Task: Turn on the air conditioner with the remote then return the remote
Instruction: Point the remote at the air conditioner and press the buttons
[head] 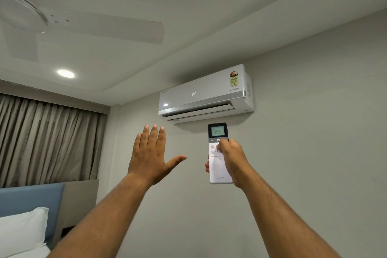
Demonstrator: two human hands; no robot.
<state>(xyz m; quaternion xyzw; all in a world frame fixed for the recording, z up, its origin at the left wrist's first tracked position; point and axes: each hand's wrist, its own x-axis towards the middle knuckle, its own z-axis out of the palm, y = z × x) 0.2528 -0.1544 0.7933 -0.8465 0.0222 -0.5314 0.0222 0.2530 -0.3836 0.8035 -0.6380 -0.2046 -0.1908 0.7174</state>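
Right hand aims the remote up at the wall unit; left hand is raised flat and empty.

The right hand (230, 159) is wrapped around the white remote (218, 153), thumb lying on the buttons just under the power key, though whether it is actually pressing is hard to tell from this angle. The remote stands upright just below the air conditioner (206, 93), its small screen reading 24. The left hand (151, 153) is held up beside it, fingers together and straight, thumb spread out toward the remote, touching nothing. The unit's front panel shows 24 too (its lower flap stands ajar). Farther out are a ceiling fan (62, 21), a lit downlight (66, 73), curtains (48, 140), and a pillow (23, 230) against a blue headboard (31, 199).
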